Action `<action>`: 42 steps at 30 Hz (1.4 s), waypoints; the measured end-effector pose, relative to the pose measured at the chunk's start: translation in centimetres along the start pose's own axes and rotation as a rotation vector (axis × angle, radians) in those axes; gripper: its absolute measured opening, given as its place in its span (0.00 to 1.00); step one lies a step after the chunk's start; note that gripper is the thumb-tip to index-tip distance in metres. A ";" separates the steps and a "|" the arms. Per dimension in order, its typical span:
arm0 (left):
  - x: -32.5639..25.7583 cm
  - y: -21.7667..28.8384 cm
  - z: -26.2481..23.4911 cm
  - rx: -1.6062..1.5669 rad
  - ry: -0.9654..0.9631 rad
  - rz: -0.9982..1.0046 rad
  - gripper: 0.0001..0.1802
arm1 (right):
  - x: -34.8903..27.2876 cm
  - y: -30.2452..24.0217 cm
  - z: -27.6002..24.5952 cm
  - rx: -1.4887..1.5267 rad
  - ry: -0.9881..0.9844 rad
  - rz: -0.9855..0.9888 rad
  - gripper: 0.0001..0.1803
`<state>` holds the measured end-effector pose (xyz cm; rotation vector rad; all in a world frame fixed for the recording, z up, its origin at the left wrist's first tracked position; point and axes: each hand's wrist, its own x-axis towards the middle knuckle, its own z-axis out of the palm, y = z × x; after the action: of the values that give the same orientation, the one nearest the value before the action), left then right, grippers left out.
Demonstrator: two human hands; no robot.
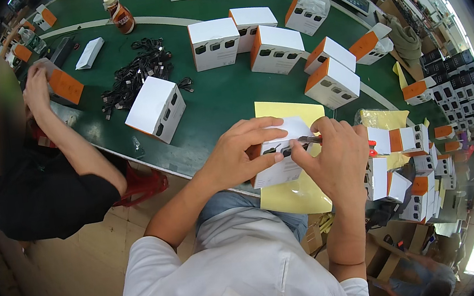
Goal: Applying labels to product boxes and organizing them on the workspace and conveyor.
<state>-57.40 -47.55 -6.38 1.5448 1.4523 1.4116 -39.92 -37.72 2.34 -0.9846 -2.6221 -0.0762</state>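
In front of me a white carton [277, 169] with pictures of dark devices on its side stands on a yellow sheet [298, 198] at the table's near edge. My left hand [243, 152] grips it from the left, fingers over the top and thumb along the front face. My right hand [340, 156] is closed on a red-handled tool [309, 139] with a metal tip. That tip rests at the carton's upper front edge, by the right thumb. Whether the tool is pliers or scissors I cannot tell, as the hand covers most of it.
Several white-and-orange cartons [215, 44] stand across the green table [208, 98]. A nearer carton [156, 108] sits beside a heap of black cables [143, 68]. At the left a co-worker's hand [37, 89] holds an orange box [65, 85]. More cartons [377, 179] crowd the right side.
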 end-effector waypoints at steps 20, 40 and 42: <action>-0.3 0.2 -0.2 -0.213 -0.018 -0.102 0.22 | -1.1 1.0 2.3 0.441 0.129 -0.154 0.11; -0.5 1.2 0.3 -0.122 -0.045 -0.022 0.21 | -1.5 2.8 2.0 0.817 -0.144 -0.003 0.18; -0.6 0.6 0.4 -0.106 -0.024 0.035 0.21 | -1.4 2.9 2.0 0.878 -0.166 -0.025 0.18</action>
<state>-56.74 -48.14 -6.07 1.5224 1.3202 1.4621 -37.62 -36.04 -0.24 -0.6394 -2.3744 1.0843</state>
